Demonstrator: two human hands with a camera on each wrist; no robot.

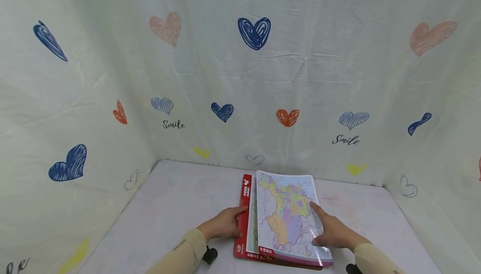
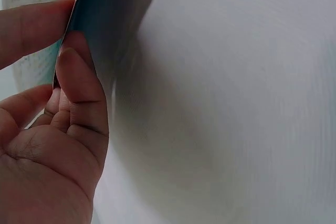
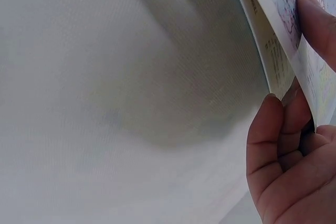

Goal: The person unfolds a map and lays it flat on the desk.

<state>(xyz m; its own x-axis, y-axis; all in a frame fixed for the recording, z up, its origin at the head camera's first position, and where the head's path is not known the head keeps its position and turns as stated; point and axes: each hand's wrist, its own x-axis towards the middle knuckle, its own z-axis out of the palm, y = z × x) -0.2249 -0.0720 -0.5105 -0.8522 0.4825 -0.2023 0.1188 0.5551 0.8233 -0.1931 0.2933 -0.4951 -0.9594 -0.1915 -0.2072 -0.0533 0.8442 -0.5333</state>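
Observation:
A map sheet (image 1: 282, 207) with coloured regions, a pale blue surround and a small red label at its lower left corner lies over a red-bordered map (image 1: 246, 199). The lower map's red left strip and part of its green-edged face show; the rest is covered. My left hand (image 1: 224, 224) grips the red-bordered map by its left edge, thumb on top and curled fingers beneath, as the left wrist view shows. At the right edge, my right hand (image 1: 335, 231) pinches the top map between the thumb (image 3: 317, 27) and fingers underneath. Printed text shows on the layer below it.
Both maps are over a pale table (image 1: 180, 190), near its front edge. A white curtain (image 1: 300, 77) with printed hearts and "Smile" lettering rises behind the table and along both sides. Small black devices (image 1: 210, 255) sit at the wrists.

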